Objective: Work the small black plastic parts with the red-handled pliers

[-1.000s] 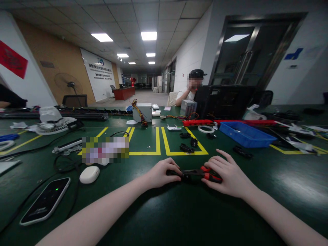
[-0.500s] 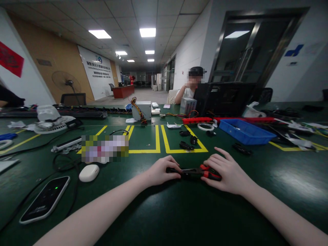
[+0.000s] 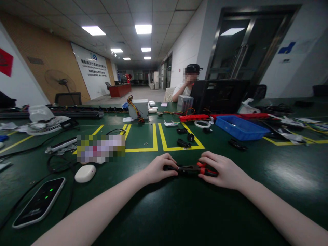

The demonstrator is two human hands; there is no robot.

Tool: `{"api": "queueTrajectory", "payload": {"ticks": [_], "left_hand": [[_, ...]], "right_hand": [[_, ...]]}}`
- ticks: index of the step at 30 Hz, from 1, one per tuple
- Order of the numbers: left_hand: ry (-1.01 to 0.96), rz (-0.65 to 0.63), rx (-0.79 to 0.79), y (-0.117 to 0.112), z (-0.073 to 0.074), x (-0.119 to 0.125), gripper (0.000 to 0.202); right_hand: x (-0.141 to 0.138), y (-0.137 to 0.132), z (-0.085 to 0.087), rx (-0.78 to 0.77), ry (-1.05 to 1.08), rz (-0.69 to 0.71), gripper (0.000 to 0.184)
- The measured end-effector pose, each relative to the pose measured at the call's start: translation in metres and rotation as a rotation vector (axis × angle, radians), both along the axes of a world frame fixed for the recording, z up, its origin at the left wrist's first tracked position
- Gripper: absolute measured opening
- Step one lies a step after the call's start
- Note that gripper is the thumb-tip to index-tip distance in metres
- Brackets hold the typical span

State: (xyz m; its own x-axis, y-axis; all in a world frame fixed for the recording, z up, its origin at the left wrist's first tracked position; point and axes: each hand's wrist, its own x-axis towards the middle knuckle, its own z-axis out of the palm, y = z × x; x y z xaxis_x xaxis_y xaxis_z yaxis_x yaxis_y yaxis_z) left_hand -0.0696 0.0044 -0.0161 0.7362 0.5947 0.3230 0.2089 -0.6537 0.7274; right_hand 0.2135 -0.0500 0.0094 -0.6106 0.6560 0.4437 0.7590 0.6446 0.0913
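My right hand [image 3: 225, 172] is closed around the red-and-black handles of a pair of pliers [image 3: 207, 171], whose metal jaws point left. Thumb and fingers of my left hand [image 3: 159, 169] pinch a dark, slim black piece [image 3: 168, 168], possibly a bundled cable. The jaws lie at or over its right end; dim light hides whether they grip it. Both hands are low over the green table, close together. Beyond them lie several small black cable bundles [image 3: 183, 143] by a yellow taped square.
A blue tray [image 3: 241, 128] stands at the right, with another black bundle [image 3: 237, 145] in front. To the left are a white rounded case [image 3: 85, 173], a device with green lights [image 3: 39, 202] and loose cables. A person [image 3: 188, 85] sits across the table behind a black computer case [image 3: 220, 97].
My view has turned slightly right, so the scene sits further left. The raised finger of my right hand has come down nearer the pliers' handles. The left hand keeps its pinch.
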Motion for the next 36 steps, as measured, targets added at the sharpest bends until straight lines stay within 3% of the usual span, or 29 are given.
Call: {"api": "queueTrajectory", "payload": {"ticks": [18,36], "left_hand": [[0.030,0.006,-0.022,-0.0002,0.0029,-0.0003,0.015],[0.018,-0.010,-0.015,0.0003,0.0024,-0.0015,0.017]], "right_hand": [[-0.0022,-0.0035,-0.0019,0.079,0.023,0.003,0.035],[-0.0037,-0.0024,-0.0028,0.054,0.019,0.018,0.032]]}}
